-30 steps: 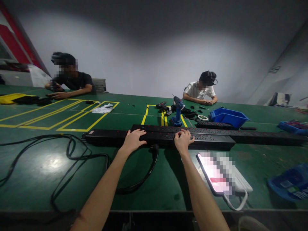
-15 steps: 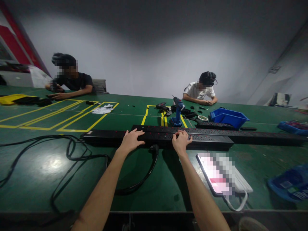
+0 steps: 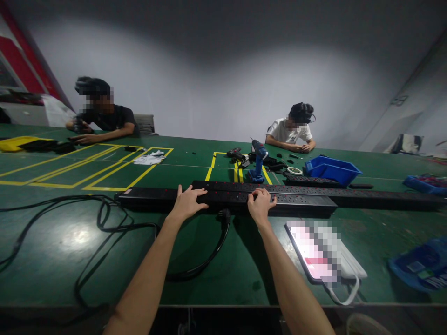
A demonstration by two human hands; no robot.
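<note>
My left grip (image 3: 190,203) spreads and right grip (image 3: 261,203) curls over the near power strip (image 3: 228,198), clamped or not I cannot tell; it already lies on the table (image 3: 223,291) beside the longer strip (image 3: 366,197), the plug (image 3: 225,215) outside its top sockets (image 3: 296,200).

Wall (image 3: 202,83) dim toward the top, white glare on green tabletop (image 3: 78,239), stretched edges.

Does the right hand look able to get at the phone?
Probably yes: the phone lies nearby on the green table, with nothing visible between it and the right hand.
</note>
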